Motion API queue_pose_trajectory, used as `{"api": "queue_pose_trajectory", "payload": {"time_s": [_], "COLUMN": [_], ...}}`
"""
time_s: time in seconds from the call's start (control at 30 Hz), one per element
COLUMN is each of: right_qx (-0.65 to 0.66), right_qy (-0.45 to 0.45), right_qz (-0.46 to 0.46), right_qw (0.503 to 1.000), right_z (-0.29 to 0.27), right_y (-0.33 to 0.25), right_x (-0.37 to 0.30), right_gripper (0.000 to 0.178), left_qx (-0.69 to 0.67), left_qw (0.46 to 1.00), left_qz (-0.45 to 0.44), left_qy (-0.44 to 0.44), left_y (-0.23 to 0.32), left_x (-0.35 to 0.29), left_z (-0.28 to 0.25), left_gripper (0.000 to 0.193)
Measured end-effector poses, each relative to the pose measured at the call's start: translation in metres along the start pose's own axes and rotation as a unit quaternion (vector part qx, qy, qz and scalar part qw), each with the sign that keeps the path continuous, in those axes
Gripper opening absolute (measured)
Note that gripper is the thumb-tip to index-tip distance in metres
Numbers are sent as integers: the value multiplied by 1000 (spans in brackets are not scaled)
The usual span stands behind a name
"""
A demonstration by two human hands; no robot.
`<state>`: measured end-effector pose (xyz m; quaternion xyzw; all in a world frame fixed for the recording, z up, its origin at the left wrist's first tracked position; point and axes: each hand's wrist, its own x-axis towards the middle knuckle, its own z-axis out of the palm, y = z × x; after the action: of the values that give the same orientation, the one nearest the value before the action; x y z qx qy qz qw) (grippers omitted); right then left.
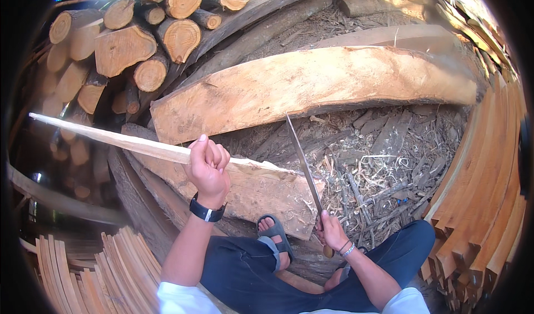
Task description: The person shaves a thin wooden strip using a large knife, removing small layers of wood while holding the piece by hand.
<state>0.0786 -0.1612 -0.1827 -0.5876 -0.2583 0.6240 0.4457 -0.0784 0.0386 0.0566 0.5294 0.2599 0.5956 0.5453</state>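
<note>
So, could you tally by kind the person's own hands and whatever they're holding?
Hands: 2 (left hand, right hand)
Pale wood strip: 1, in the left
Long-bladed knife: 1, in the right
Total: 4

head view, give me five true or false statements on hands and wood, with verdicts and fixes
1. The left hand grips a pale stick. True.
2. The right hand is empty. False: it holds a knife.
3. A watch is on the right wrist. False: it is on the left one.
4. Cut logs are stacked at the upper left. True.
5. Planks show at the right only. False: more show at the lower left.
</note>
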Motion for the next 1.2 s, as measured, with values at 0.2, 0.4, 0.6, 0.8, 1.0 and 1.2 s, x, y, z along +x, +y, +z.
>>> {"api": "queue_pose_trajectory", "payload": {"time_s": [0.2, 0.4, 0.6, 0.8, 1.0, 1.2], "right_qx": [-269, -35, -211, 7, -67, 24], "right_qy": [67, 18, 37, -9, -19, -5], "right_qz": [3, -58, 53, -12, 108, 28], "right_qw": [961, 998, 975, 1000, 992, 999], "right_z": [1, 0, -5, -3, -3, -1], "right_y": [47, 1, 51, 4, 34, 3], "right_x": [20, 4, 19, 5, 13, 2], "right_gripper": [66, 64, 66, 62, 61, 61], "left_qx": [-6, -30, -23, -1, 2, -10], "left_qw": [1000, 999, 999, 1000, 999, 1000], "left_qz": [5, 29, 19, 27, 18, 15], "left_qy": [-6, -9, -30, -8, -29, -4], "left_y": [-6, -9, -8, -9, -6, -5], "left_x": [2, 1, 0, -6, -6, -7], "left_z": [12, 9, 22, 8, 15, 10], "left_gripper": [45, 41, 40, 43, 43, 43]}}
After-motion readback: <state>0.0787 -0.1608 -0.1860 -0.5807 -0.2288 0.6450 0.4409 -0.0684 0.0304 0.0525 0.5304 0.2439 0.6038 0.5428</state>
